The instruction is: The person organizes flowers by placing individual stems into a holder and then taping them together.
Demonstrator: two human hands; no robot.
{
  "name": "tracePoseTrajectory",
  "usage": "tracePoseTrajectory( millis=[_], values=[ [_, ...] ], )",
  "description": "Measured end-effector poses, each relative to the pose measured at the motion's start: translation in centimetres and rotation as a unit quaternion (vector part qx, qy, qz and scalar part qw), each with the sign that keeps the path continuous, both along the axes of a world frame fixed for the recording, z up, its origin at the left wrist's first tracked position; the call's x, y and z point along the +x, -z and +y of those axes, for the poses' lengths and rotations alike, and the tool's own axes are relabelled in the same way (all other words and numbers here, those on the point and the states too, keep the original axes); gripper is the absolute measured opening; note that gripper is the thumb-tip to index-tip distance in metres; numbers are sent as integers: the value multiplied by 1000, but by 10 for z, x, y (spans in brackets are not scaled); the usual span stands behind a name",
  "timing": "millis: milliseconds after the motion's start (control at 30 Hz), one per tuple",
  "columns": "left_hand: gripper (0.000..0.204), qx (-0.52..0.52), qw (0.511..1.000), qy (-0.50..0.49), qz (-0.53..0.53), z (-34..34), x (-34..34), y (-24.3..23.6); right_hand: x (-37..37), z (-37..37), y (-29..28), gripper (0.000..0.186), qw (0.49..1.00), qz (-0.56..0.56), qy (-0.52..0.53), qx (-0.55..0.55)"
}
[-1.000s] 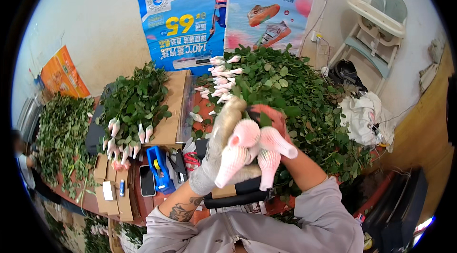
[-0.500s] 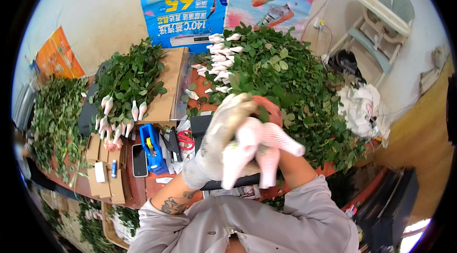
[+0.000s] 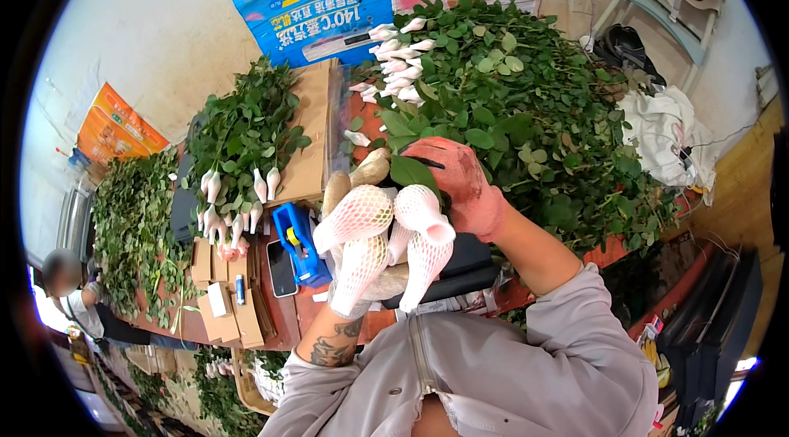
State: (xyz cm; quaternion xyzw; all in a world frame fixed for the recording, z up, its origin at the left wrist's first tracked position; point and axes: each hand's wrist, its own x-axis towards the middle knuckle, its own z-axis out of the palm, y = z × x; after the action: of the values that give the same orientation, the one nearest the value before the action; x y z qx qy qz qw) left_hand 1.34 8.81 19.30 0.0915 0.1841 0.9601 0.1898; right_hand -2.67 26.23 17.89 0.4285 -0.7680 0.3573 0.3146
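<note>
Now the right hand, in a pink-red glove, stands out clearly to the right of the flower bunch; half a second earlier it was largely hidden behind the heads. The left hand, in a pale, soiled glove, remains clamped around the bunch, its fingers showing above and left of the netted heads and its palm side below them. The right hand's fingers are bent just behind the heads, beside a broad green leaf; whether they close on stems or only rest there cannot be told. The heads, blurred in the preceding view, are now sharp and have turned, fanning toward the wearer's body. The change suggests that the left hand bears the bunch, leaving the right freer to work at its stems or foliage. The bunch itself is held up between the hands, above the tabletop. Beyond and right of the right hand spreads a heap of leafy stems; left of the left hand lie a blue tape dispenser and a phone, with a second bunch farther out.
</note>
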Motion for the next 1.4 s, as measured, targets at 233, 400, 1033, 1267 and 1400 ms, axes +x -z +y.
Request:
tracePoseTrajectory(
  millis=[233, 400, 1033, 1267, 1400],
  values=[
    [80, -398, 854, -170, 290, 5, 5, 9, 3, 0, 24, 70, 948, -228, -57, -216],
    [123, -395, 825, -205, 349, 16, 6, -6, 6, 9, 23, 70, 935, -285, -17, -210],
    [112, -403, 697, -354, 475, 25, 5, -17, 32, 3, 11, 70, 706, -499, -195, -463],
    [96, -425, 656, -384, 492, 34, -4, -52, 21, 4, 2, 63, 636, -514, -305, -489],
    [85, -394, 697, -371, 471, 37, -3, -57, 21, 4, 0, 60, 616, -522, -337, -485]
  ],
)
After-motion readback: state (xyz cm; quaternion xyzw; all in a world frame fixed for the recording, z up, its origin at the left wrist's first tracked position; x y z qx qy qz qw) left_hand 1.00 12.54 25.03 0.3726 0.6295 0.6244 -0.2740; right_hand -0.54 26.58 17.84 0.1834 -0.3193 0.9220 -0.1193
